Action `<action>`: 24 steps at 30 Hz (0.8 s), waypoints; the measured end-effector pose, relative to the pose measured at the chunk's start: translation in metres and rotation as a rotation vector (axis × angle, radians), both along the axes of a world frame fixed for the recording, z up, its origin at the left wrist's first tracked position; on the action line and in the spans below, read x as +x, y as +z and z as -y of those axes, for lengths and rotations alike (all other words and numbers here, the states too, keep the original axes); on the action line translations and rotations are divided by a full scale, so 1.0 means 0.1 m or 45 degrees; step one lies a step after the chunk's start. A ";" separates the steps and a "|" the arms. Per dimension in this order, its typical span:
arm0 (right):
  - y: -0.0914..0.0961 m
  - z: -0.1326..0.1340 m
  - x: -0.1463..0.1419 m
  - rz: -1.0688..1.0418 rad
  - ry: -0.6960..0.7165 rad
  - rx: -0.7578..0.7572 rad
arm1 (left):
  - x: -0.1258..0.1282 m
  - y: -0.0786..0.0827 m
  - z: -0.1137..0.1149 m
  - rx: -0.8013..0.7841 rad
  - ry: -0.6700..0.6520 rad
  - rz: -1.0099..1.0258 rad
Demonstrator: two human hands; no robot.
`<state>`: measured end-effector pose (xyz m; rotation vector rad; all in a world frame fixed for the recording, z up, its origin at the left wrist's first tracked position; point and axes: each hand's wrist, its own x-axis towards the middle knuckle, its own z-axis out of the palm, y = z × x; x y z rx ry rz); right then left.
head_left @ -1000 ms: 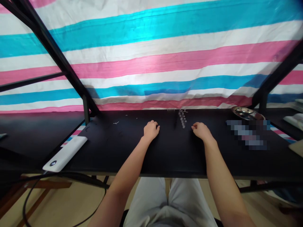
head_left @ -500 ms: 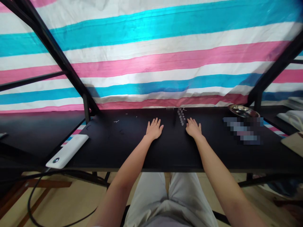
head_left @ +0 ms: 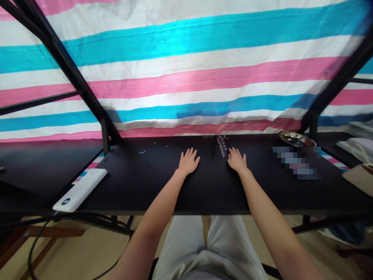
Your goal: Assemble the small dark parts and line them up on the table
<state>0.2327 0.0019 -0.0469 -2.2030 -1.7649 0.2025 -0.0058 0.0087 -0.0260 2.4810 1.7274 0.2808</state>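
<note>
Both hands rest palm down on the black table (head_left: 163,190). My left hand (head_left: 189,161) lies flat with its fingers spread and holds nothing. To its right, my right hand (head_left: 237,160) also lies flat, fingers apart. Just left of the right fingertips is a slanted double row of small clear, knobbly pieces (head_left: 222,147). A thin dark stick-like object (head_left: 213,147) lies between the hands, hard to make out against the black top. Behind it, near the back edge, sits a short row of tiny pale pieces (head_left: 208,136).
A white power bank (head_left: 80,190) with a cable lies at the left edge. At the right are a shiny metal dish (head_left: 297,139) and a blurred-out item (head_left: 297,162). White thread-like scraps (head_left: 142,151) lie at the back left. Black frame bars (head_left: 70,70) flank a striped sheet (head_left: 204,77).
The view has shifted slightly, so the table sits a little lower and further left in the picture. Both hands stay flat in the same places on the table.
</note>
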 end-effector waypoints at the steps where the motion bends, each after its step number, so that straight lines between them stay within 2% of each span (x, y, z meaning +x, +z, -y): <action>1: 0.00 0.00 0.00 0.004 0.003 0.002 | 0.00 0.00 -0.01 -0.005 -0.002 0.003; 13: 0.01 0.00 0.00 -0.005 0.005 -0.023 | -0.04 -0.03 -0.06 -0.039 -0.035 0.020; 24: 0.04 0.01 0.00 -0.017 0.010 -0.041 | -0.05 0.01 -0.03 -0.044 -0.061 0.083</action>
